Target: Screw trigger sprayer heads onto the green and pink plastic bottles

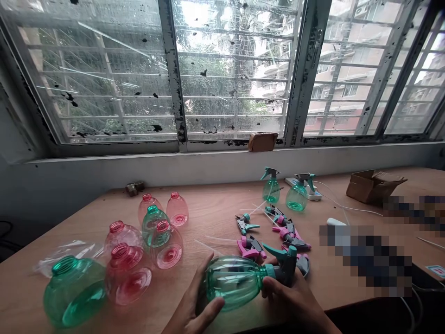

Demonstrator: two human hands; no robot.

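A green plastic spray bottle [234, 280] lies on its side near the table's front edge. My left hand [193, 308] is wrapped round its rounded body. My right hand [295, 301] grips its neck and the teal and grey trigger head [287, 262] fitted there. Just beyond lie several loose pink and teal trigger heads [274, 232] with thin dip tubes.
Several pink and green empty bottles [139, 246] lie at the left on the wooden table [215, 204], beside a clear plastic bag [66, 253]. Two assembled green spray bottles [285, 190] stand at the back, with a power strip [314, 195] and a cardboard box [371, 185]. Windows rise behind.
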